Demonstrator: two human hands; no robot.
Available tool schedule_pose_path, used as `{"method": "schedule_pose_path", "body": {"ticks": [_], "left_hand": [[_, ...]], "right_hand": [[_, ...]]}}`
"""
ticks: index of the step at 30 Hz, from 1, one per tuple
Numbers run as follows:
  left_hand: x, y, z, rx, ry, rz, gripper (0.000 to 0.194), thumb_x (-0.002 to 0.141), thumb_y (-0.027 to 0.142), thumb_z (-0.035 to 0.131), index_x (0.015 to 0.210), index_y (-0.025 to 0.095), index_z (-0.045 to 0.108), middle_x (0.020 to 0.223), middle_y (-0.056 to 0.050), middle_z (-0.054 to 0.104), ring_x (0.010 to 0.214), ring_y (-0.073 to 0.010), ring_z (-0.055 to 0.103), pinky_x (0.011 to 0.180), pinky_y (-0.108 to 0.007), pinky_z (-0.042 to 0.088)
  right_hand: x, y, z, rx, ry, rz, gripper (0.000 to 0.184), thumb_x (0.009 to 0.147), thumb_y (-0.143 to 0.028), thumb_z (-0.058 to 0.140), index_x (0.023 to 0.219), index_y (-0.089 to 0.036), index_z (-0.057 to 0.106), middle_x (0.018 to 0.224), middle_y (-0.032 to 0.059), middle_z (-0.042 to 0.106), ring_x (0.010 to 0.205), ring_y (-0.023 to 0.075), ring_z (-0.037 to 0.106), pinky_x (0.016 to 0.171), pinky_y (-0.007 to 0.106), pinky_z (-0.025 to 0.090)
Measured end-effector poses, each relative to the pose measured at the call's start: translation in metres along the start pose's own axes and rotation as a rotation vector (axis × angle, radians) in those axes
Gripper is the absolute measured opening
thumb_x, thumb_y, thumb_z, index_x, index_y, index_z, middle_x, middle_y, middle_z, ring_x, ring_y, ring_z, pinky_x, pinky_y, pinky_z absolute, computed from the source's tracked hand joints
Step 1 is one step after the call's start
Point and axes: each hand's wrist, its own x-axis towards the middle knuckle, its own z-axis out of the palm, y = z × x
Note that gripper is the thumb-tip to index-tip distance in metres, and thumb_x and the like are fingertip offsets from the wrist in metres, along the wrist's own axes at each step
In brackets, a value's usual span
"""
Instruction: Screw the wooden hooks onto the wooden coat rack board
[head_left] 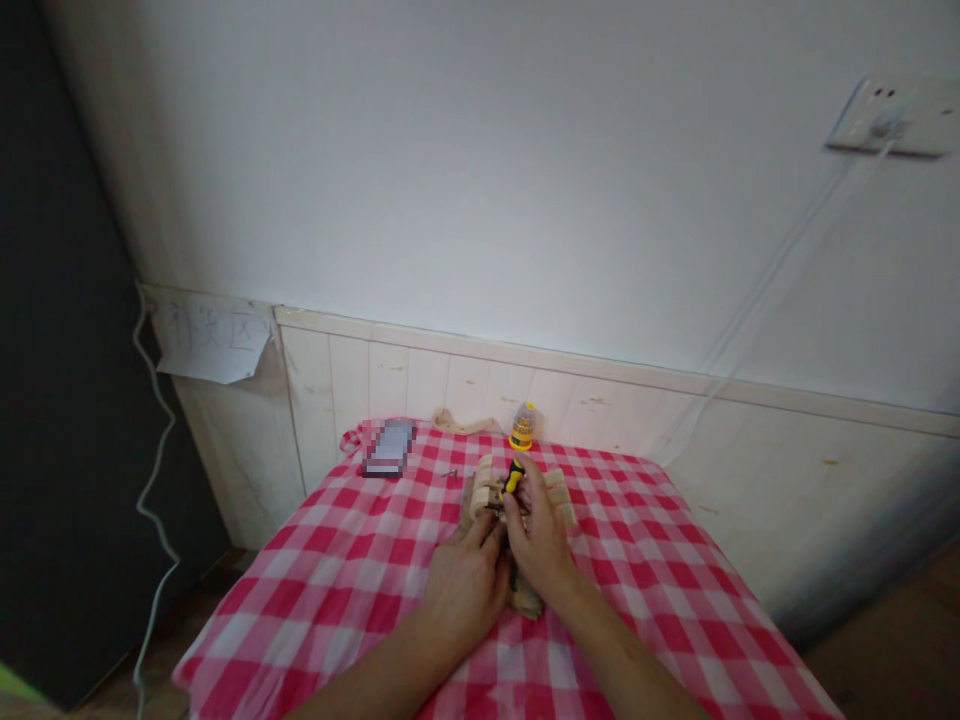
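My right hand (538,525) is closed around a screwdriver (513,478) with a yellow and black handle, which is tilted with its tip toward a light wooden piece (484,485). Beside it, my left hand (469,570) rests on the wooden piece with its fingers pressed together near the screwdriver's tip; whether they pinch something small is hidden. The wooden piece has several pale slats or ridges and lies on the table in front of me. Part of it is covered by both hands, and a brownish end (526,600) sticks out below them.
A red and white checked tablecloth (322,590) covers the table. Toward the wall are a phone (390,448), a small metal item (450,473), a pale curved strip (465,424) and a yellow-capped container (523,427). A cable (795,245) hangs from the wall socket (892,115).
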Motion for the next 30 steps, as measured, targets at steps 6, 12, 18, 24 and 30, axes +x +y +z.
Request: {"method": "schedule_pose_path", "body": {"ticks": [6, 12, 18, 24, 30], "left_hand": [[0.0000, -0.0002, 0.0018, -0.015, 0.020, -0.009, 0.042, 0.093, 0.014, 0.049, 0.133, 0.018, 0.060, 0.135, -0.013, 0.067, 0.121, -0.0278, 0.068, 0.099, -0.044, 0.063], [0.0007, -0.0004, -0.0001, -0.033, -0.007, -0.004, 0.043, 0.094, 0.013, 0.047, 0.136, 0.015, 0.058, 0.134, -0.014, 0.067, 0.126, -0.0281, 0.065, 0.104, -0.044, 0.060], [-0.0001, -0.0002, 0.0003, -0.009, -0.001, -0.016, 0.041, 0.095, 0.015, 0.048, 0.135, 0.016, 0.058, 0.134, -0.014, 0.067, 0.122, -0.0281, 0.068, 0.100, -0.044, 0.062], [0.0001, -0.0006, -0.0001, -0.009, -0.018, -0.018, 0.041, 0.095, 0.016, 0.048, 0.135, 0.016, 0.059, 0.134, -0.014, 0.067, 0.120, -0.0281, 0.068, 0.099, -0.044, 0.062], [-0.0001, 0.0000, -0.0010, -0.008, -0.007, -0.019, 0.041, 0.095, 0.016, 0.048, 0.134, 0.016, 0.059, 0.135, -0.014, 0.067, 0.120, -0.0283, 0.068, 0.099, -0.044, 0.062]], "right_hand": [[-0.0003, 0.0036, 0.0016, 0.045, -0.025, 0.021, 0.053, 0.101, -0.023, 0.052, 0.154, -0.029, 0.047, 0.139, 0.0110, 0.068, 0.125, 0.0268, 0.068, 0.108, 0.049, 0.056], [0.0005, 0.0056, 0.0018, 0.056, -0.030, 0.035, 0.053, 0.100, -0.023, 0.053, 0.153, -0.028, 0.048, 0.144, 0.0112, 0.065, 0.124, 0.0271, 0.068, 0.107, 0.049, 0.056], [0.0024, 0.0031, 0.0013, 0.067, -0.015, 0.041, 0.053, 0.098, -0.022, 0.055, 0.151, -0.027, 0.051, 0.131, 0.0100, 0.072, 0.111, 0.0249, 0.074, 0.098, 0.043, 0.061], [0.0043, 0.0029, 0.0015, 0.052, -0.004, 0.055, 0.051, 0.097, -0.023, 0.057, 0.148, -0.026, 0.054, 0.119, 0.0090, 0.075, 0.098, 0.0242, 0.076, 0.089, 0.041, 0.063], [0.0043, 0.0032, 0.0014, 0.049, 0.014, 0.060, 0.051, 0.096, -0.024, 0.059, 0.146, -0.025, 0.056, 0.119, 0.0098, 0.075, 0.098, 0.0251, 0.075, 0.088, 0.041, 0.063]]}}
